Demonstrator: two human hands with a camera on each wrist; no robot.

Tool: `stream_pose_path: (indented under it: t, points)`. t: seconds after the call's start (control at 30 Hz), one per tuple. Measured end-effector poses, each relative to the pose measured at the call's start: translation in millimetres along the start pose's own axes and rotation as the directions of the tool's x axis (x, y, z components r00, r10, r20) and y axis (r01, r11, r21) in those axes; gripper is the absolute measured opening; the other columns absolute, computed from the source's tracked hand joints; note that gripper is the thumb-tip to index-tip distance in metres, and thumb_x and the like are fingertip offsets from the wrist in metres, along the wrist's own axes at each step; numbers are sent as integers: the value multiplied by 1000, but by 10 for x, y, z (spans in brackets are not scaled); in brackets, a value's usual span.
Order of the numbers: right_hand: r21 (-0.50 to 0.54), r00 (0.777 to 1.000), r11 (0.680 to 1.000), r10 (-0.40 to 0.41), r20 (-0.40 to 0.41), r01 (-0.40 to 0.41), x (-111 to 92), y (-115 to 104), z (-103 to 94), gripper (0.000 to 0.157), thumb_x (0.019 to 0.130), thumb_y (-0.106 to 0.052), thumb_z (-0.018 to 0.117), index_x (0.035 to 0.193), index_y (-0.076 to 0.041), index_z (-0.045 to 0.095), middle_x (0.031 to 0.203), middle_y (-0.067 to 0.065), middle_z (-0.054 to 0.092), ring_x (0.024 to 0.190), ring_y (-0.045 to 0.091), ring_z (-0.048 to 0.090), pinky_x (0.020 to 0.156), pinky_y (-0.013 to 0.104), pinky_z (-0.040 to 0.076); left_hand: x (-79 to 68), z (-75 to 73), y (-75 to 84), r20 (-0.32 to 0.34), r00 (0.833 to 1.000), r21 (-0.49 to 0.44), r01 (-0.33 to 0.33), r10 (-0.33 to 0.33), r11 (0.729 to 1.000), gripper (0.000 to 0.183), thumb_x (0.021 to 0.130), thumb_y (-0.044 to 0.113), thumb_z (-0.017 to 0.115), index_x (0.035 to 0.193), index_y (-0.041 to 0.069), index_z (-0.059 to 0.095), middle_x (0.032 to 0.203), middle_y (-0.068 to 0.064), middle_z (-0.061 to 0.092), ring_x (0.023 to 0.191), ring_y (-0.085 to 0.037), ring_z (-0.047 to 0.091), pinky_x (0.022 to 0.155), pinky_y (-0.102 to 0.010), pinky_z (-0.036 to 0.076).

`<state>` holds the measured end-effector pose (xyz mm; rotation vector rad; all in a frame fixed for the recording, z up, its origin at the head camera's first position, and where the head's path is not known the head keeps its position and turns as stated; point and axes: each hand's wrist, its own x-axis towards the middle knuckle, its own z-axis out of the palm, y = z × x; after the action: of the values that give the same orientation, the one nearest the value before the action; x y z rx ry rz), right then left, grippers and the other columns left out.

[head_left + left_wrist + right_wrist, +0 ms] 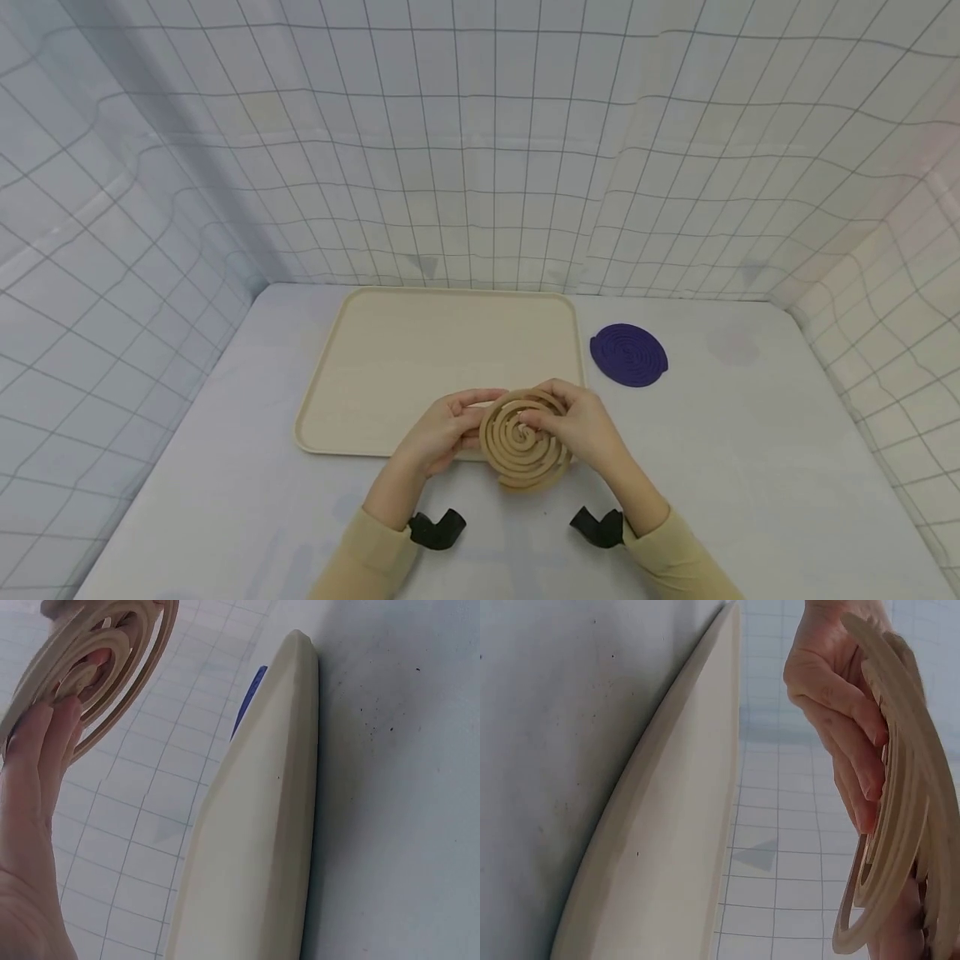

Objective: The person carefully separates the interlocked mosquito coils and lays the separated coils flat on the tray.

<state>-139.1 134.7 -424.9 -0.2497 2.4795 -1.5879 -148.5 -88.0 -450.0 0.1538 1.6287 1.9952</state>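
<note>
Take the tan spiral disc (517, 457) as the centre of your clock, with 12 o'clock pointing away from you. You have it raised in both hands, tilted, near the front right corner of the cream tray (450, 342); both wrist views show it lifted off the white surface (750, 458). Your left hand (442, 429) grips its 9 o'clock edge, with bent fingers against the underside. Your right hand (581, 421) grasps the opposite side, reaching round the rim from about 1 to 3 o'clock, its thumb lying across the top face near the centre.

The tray spreads out mostly toward 10 o'clock, and its raised front rim passes beneath your left fingers in the head view. Its right rim runs up toward 1 o'clock. Just outside that rim, at 2 o'clock, the purple spiral disc (628, 355) lies flat, apart from your right hand. Your broadest side room is toward 3 and 4 o'clock, where the surface reaches to the right-hand grid curtain (885, 317). Toward 9 o'clock there is a narrower strip beyond the tray, and at 12 the back grid curtain (525, 192) bounds the far edge.
</note>
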Motion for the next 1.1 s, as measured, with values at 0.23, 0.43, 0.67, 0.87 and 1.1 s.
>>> stream_pose_path:
  t: [0.23, 0.43, 0.67, 0.87, 1.1]
  points:
    - [-44, 999, 999, -25, 48, 28, 23, 0, -25, 28, 84, -30, 77, 104, -11, 71, 86, 3, 71, 71, 12, 61, 62, 24, 51, 8, -24, 35, 29, 998, 20, 52, -53, 998, 47, 99, 13, 56, 143, -1, 47, 105, -7, 75, 86, -9, 73, 75, -23, 59]
    - [-14, 995, 999, -30, 94, 32, 37, 3, -43, 28, 84, -28, 78, 104, -9, 71, 82, 4, 71, 66, 12, 62, 61, 25, 53, 15, -40, 53, 77, 994, -4, 78, -77, 997, 48, 100, 13, 55, 144, -3, 44, 100, -4, 76, 83, -10, 73, 73, -23, 59]
    - [33, 975, 996, -86, 204, 81, 28, 2, -13, 25, 82, -27, 79, 102, -14, 72, 90, 2, 72, 71, 10, 65, 65, 26, 56, 39, 2, 43, 127, 979, 141, 143, -161, 980, 50, 101, 19, 52, 144, -4, 43, 87, 3, 74, 78, -6, 70, 72, -21, 58]
    - [-17, 977, 995, -94, 192, 99, 8, 1, -29, 28, 81, -33, 80, 104, -20, 71, 96, -2, 72, 80, 11, 66, 74, 26, 55, 12, 38, 37, 79, 992, 214, 83, -102, 973, 47, 101, 24, 54, 144, 3, 48, 102, -9, 75, 83, -10, 71, 76, -27, 59]
    - [24, 964, 997, -72, 255, 69, 3, 60, -151, 35, 83, -27, 80, 112, -12, 67, 93, 2, 72, 83, 12, 66, 73, 27, 55, -55, 33, 95, -25, 1000, 276, -3, 10, 961, 46, 100, 19, 57, 143, 5, 49, 97, -14, 75, 81, -11, 70, 72, -26, 58]
